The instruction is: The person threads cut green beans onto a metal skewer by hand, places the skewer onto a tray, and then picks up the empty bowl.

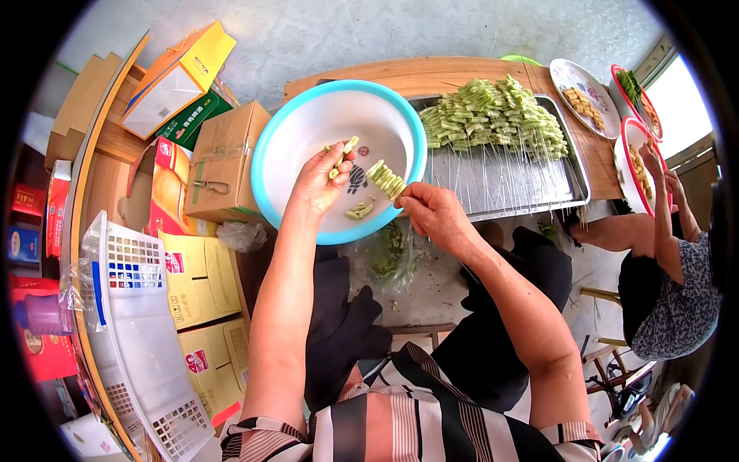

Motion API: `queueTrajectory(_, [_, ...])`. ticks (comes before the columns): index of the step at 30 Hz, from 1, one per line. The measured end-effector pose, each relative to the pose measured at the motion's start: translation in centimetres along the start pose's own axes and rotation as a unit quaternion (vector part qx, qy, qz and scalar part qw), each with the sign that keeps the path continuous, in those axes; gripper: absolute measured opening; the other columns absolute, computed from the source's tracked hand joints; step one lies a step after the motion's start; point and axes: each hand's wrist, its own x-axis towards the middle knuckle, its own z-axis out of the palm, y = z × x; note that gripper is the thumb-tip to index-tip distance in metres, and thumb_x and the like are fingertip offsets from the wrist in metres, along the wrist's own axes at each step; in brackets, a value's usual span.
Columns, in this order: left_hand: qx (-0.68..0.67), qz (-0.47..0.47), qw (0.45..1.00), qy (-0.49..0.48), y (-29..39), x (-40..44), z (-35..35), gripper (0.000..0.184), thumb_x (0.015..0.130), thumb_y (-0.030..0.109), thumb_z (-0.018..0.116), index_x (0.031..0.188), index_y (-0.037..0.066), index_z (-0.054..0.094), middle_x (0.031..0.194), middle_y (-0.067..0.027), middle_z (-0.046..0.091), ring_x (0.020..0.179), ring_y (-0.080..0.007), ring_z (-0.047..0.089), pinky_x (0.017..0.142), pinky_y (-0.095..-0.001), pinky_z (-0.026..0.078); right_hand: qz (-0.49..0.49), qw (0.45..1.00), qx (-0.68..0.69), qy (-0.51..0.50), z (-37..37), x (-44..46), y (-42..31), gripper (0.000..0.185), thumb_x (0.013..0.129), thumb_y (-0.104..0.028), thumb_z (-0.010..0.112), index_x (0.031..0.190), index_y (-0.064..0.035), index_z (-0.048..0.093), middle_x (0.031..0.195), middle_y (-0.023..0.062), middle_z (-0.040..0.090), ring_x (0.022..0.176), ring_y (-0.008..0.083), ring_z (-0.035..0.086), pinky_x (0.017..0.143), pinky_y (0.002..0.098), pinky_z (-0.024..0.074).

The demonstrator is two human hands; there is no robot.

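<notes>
Over a white basin with a light blue rim [264, 169], my left hand [322, 179] is closed on a few cut green bean pieces [344, 154]. My right hand [435, 212], at the basin's right edge, pinches the end of a skewer, mostly hidden by the fingers and by the row of green bean pieces [385, 180] threaded on it. A few loose pieces [359, 210] lie in the basin below. Right of the basin, a metal tray [493, 202] holds a large pile of skewered green beans [493, 119], their thin sticks pointing toward me.
On the right, a person [668, 254] sits handling skewers over a red-rimmed basin [629, 165]. A plate of skewered food [566, 73] stands at the back right. Cardboard boxes [223, 158] and a white plastic basket [138, 308] are at the left. A plastic bag [394, 258] lies below the table.
</notes>
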Motion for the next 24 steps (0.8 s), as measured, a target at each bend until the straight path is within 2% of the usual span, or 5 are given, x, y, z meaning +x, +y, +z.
queueTrajectory(24, [0.080,0.014,0.997,-0.015,0.61,-0.45,0.14,0.024,0.093,0.013,0.062,0.108,-0.005,0.060,0.088,-0.0094,0.059,0.066,-0.0080,0.050,0.047,-0.0160,0.037,-0.019,1.000,-0.011,0.008,0.18,-0.21,0.62,0.020,0.095,-0.016,0.053,0.092,0.0002,0.063,0.053,0.0013,0.048,0.048,0.0077,0.044,0.047,0.0269,0.0363])
